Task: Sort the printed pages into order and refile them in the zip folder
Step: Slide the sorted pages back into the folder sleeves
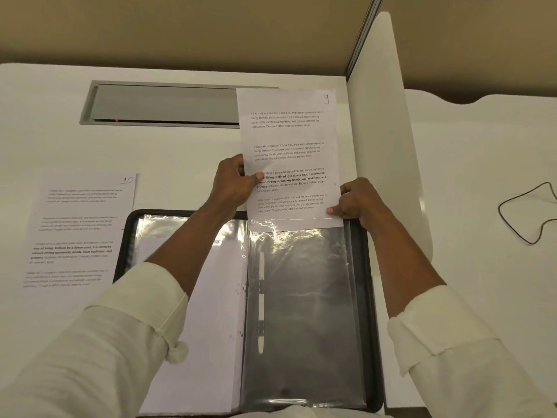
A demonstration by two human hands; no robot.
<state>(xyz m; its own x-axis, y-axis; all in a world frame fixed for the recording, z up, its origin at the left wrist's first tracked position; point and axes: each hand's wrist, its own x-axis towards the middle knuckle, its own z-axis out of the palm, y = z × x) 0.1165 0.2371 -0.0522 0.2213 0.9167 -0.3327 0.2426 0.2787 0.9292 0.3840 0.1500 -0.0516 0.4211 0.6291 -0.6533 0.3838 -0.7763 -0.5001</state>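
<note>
The left hand (pixel 233 184) and right hand (pixel 355 203) each pinch a side of page 9 (pixel 289 128). This keeps it straight, so its bottom edge can slip into the clear sleeve (pixel 301 297) of the open zip folder (pixel 375 297). Page 10 (pixel 81 230) lies on the desk (pixel 180 161) beside it.

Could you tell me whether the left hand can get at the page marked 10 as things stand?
Probably yes: the page marked 10 lies uncovered on the desk left of the zip folder. The left hand pinches page 9, though, so it must let go first.
</note>
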